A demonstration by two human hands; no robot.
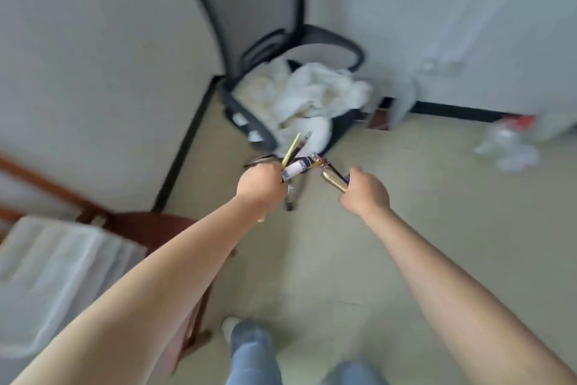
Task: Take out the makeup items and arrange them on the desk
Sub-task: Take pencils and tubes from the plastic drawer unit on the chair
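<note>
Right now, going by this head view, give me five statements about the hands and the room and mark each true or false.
1. The left hand grips a bundle of makeup items, among them a yellow pencil. True.
2. The right hand is empty. False: it holds a gold tube.
3. A white cloth lies heaped on the black office chair. True.
4. The makeup already lies on a desk. False: both hands hold it above the floor.
5. The office chair is wooden. False: it has a mesh back.
</note>
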